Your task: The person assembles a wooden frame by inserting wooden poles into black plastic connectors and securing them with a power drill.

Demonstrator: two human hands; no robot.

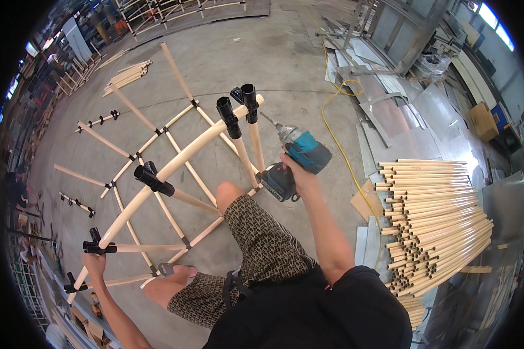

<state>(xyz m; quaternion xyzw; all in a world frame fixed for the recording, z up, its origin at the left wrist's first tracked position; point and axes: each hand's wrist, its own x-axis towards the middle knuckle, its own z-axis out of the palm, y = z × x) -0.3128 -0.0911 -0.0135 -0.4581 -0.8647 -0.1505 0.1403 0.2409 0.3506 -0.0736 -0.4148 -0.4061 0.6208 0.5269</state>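
Observation:
My right hand is wrapped round the handle of a teal and black cordless impact driver. Its long bit points up and left, close to a black pipe joint at the far end of a long cream pipe. At the near left end of that pipe, my left hand grips it just below another black joint. The pipe is the raised rail of a frame, held on upright cream pipes with several black joints along it. My left fingers are partly hidden behind the pipe.
A large stack of cream pipes lies at the right, near flat metal sheets. A yellow cable runs over the concrete floor. Loose pipes lie at the far left. The lower frame spreads around my legs.

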